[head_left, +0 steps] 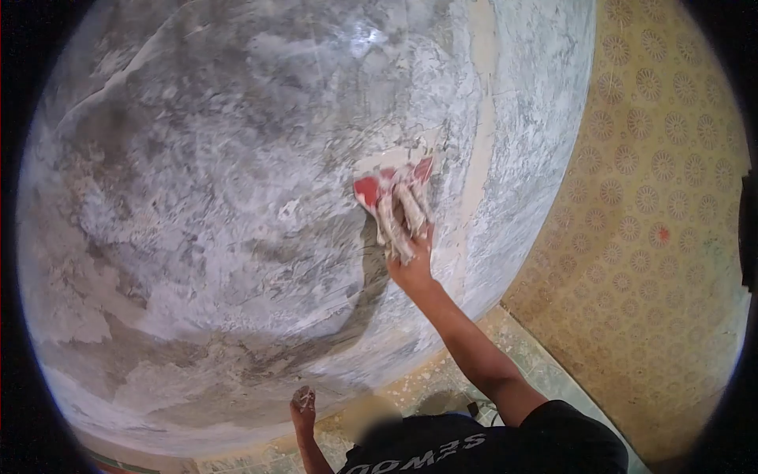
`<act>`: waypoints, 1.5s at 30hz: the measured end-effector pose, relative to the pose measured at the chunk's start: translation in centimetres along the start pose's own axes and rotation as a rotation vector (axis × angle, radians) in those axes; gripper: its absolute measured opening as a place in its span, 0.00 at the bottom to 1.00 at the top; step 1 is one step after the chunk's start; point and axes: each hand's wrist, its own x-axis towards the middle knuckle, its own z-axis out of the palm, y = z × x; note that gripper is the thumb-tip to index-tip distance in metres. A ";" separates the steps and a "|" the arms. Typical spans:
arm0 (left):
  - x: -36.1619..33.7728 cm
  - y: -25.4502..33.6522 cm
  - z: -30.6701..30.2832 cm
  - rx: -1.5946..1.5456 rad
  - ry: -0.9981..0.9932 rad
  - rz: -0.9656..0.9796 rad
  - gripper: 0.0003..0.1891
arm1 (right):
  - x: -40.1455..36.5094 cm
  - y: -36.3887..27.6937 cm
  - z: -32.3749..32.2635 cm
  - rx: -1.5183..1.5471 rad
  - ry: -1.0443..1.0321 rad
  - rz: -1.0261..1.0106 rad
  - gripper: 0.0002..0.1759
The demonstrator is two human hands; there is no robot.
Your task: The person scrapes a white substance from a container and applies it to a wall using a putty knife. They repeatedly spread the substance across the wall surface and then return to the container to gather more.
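My right hand (pixel 404 225), coated in whitish paste, is wrapped round a red scraper (pixel 368 191) and presses its wide edge to the grey plastered wall (pixel 197 197). Pale paste lies along the scraper's upper edge and on its red face. Low in the view, my left hand (pixel 304 399) is held near the wall's bottom, its fingers curled and smeared with paste. Whether anything is inside those fingers is too small to tell.
To the right stands a yellowish wall (pixel 647 197) with round flower patterns. A pale vertical strip (pixel 480 142) runs down the grey wall. The floor (pixel 505 336) below is spotted with paste, and a dark cable lies near my body.
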 end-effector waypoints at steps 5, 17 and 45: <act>-1.1 2.5 1.9 0.423 -0.074 -0.037 0.13 | -2.8 3.2 0.4 0.114 0.057 0.120 0.25; -1.6 -0.9 0.3 0.287 -0.146 -0.089 0.30 | -2.7 -0.8 0.3 0.120 -0.071 -0.036 0.25; -3.3 5.7 2.1 0.427 0.023 0.011 0.13 | -2.3 -2.3 2.2 0.245 0.011 0.017 0.30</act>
